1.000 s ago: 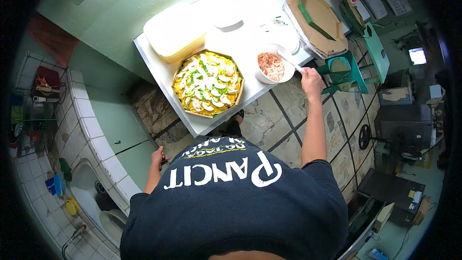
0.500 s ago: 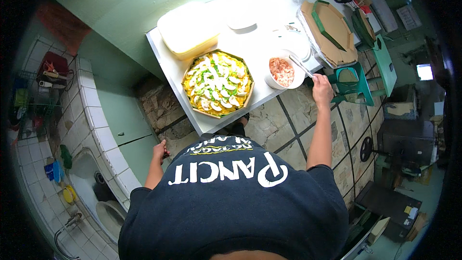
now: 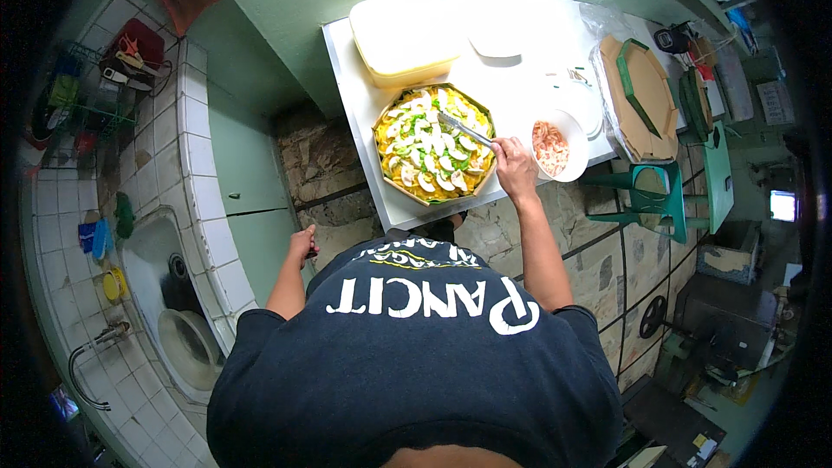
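My right hand [image 3: 516, 163] is closed round the handle of metal tongs [image 3: 468, 129]. Their far end reaches over an octagonal tray [image 3: 406, 197] of yellow noodles [image 3: 399, 169] topped with white egg slices and chopped greens. Whether the tongs' tips grip anything is too small to tell. Just right of that hand stands a white tub [image 3: 579, 160] with pinkish pieces that look like shrimp [image 3: 549, 144]. My left hand [image 3: 302, 243] hangs low, left of the table's near edge. Its fingers are curled, with something small and dark showing at them.
On the white table [image 3: 511, 87], a large pale yellow container [image 3: 403, 74] stands behind the tray. A cardboard box lid [image 3: 654, 100] with a green rim lies to the right. Beyond the table's right end is a green stool [image 3: 650, 199]. A sink [image 3: 160, 251] is set into the tiled counter at left.
My right hand has swung left with the tongs, from over the white tub to over the noodle tray. The whole view has shifted, while my left hand stays low and curled.
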{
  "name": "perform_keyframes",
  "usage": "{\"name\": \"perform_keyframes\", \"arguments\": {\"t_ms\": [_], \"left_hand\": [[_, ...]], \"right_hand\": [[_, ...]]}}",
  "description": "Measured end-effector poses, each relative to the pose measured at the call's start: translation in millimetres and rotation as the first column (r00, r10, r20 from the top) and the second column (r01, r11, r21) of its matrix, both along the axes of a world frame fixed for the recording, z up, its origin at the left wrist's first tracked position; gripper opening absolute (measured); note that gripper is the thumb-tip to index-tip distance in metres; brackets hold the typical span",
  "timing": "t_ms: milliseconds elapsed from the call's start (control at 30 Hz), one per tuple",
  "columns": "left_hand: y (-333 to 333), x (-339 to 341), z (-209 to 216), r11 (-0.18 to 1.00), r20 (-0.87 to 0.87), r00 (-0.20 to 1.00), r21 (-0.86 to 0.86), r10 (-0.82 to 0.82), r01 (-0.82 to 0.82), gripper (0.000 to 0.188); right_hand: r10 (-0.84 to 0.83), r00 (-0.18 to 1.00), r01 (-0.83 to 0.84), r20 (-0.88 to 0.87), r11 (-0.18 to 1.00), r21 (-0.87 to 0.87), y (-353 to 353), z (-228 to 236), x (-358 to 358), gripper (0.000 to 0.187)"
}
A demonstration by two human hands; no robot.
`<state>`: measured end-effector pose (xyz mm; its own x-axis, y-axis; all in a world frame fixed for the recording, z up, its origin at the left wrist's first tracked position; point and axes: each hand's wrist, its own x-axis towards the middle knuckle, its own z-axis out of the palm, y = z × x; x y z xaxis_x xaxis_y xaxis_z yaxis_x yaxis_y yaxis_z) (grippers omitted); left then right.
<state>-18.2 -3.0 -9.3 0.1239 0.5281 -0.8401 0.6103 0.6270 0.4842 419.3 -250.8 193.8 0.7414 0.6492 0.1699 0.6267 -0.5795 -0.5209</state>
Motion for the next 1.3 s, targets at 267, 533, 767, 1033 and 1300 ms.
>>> {"name": "perform_keyframes", "arguments": {"t_ms": [267,533,767,1033,1300], "left_hand": [[-15.7,-0.8,-7.2,0.997,0.003,0.999,-0.062,-0.046,0.046,0.036],[-12.0,18.6,10.9,0.988,-0.181,0.972,-0.005,-0.151,0.153,0.044],[-0.4,47.6,1.2,0.989,0.026,0.99,0.046,-0.138,0.137,0.04],[-4.4,28.0,-5.5,0.993,-0.029,0.993,0.027,-0.112,0.113,0.038],[-2.6,-7.4,-4.4,0.998,-0.075,0.996,-0.044,-0.058,0.055,0.038]], "right_hand": [[-0.255,0.922,0.351,-0.292,0.869,0.349,-78.2,42.5,65.5,0.028],[-0.356,0.876,0.466,0.325,0.798,-0.383,-161.8,48.5,110.4,0.021],[-0.304,0.854,0.485,0.423,0.76,-0.434,-156.6,36.3,104.1,0.02],[-0.357,0.881,0.457,0.31,0.811,-0.365,-152.3,59.6,100.5,0.022],[-0.04,0.999,0.04,0.002,0.998,0.045,-61.0,54.4,7.8,0.017]]}}
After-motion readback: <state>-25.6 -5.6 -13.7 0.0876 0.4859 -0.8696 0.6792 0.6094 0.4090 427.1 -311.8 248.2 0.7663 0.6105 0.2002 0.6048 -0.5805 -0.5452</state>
